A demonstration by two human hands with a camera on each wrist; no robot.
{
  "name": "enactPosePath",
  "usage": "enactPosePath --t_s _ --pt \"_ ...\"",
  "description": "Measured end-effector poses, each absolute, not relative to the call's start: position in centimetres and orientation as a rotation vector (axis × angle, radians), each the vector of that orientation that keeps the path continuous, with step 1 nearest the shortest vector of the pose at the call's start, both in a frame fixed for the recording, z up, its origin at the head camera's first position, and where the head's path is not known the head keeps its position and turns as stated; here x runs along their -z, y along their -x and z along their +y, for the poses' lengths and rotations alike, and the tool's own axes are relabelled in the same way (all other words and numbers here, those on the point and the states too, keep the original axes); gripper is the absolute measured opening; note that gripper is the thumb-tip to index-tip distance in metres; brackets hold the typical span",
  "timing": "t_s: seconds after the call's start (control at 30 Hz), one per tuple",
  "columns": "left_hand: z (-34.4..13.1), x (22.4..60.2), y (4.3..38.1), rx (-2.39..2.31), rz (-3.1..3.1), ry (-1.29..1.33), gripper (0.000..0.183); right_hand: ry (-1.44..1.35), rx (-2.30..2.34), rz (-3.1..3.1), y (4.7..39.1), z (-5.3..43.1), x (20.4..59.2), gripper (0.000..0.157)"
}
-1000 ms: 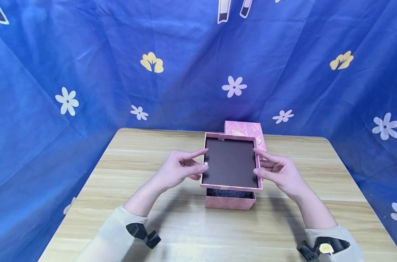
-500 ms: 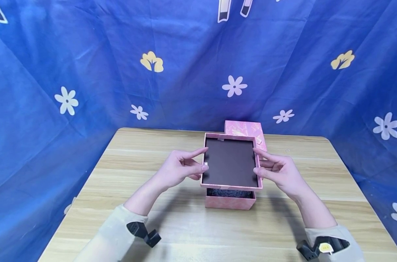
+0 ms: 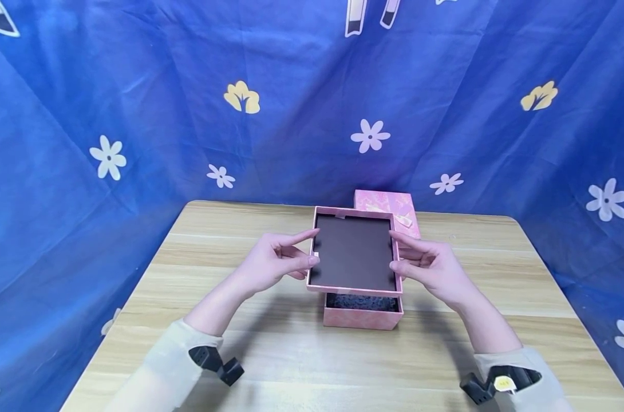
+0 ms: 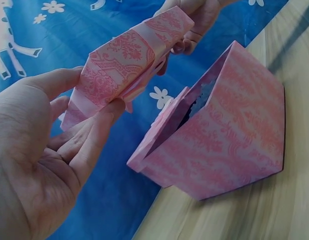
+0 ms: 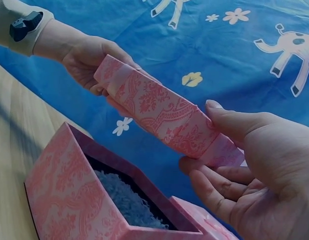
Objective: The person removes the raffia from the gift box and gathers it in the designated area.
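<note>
Fingers [image 3: 299, 235] pinch lid [image 3: 353, 252] edges, seemingly clear of box [image 3: 362, 318] below.

The lid [image 3: 353, 252] is scrolled pink outside, blackish inside; the box [image 3: 360, 319] has similar pink scrolls. The blue cloth [image 3: 152, 114] bears white and yellow motifs [image 3: 370, 136].

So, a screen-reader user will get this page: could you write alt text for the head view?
A person's left hand and right hand hold a shallow pink lid, dark inside facing the camera, above an open pink box with dark filling on a wood-grain table. Another pink patterned piece sits behind, near a blue flowered cloth.
</note>
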State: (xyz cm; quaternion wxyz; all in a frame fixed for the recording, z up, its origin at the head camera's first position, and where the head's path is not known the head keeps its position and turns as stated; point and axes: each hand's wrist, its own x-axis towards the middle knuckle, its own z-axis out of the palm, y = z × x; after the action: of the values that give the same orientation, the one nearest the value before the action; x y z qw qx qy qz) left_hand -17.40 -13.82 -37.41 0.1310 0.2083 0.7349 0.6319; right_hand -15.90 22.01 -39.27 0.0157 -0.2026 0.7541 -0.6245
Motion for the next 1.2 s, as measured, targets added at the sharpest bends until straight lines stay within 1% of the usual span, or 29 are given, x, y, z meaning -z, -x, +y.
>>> enactPosePath --t_s 0.3,0.53,0.77,1.2 --pt "-15.8 37.3 17.5 -1.826 2.181 -0.571 0.061 0.615 1.886 2.341 16.6 20.2 38.6 0.061" --pt "-18.1 37.5 17.6 -1.823 2.197 -0.556 0.06 0.638 1.929 2.25 17.0 17.9 38.1 0.061" --pt "-20.4 37.2 17.6 -1.797 2.245 -0.517 0.06 0.697 1.958 2.183 17.3 15.8 38.2 0.062" --pt "-24.6 37.7 17.6 -1.769 2.284 -0.435 0.062 0.711 1.956 2.136 17.8 11.7 38.7 0.062"
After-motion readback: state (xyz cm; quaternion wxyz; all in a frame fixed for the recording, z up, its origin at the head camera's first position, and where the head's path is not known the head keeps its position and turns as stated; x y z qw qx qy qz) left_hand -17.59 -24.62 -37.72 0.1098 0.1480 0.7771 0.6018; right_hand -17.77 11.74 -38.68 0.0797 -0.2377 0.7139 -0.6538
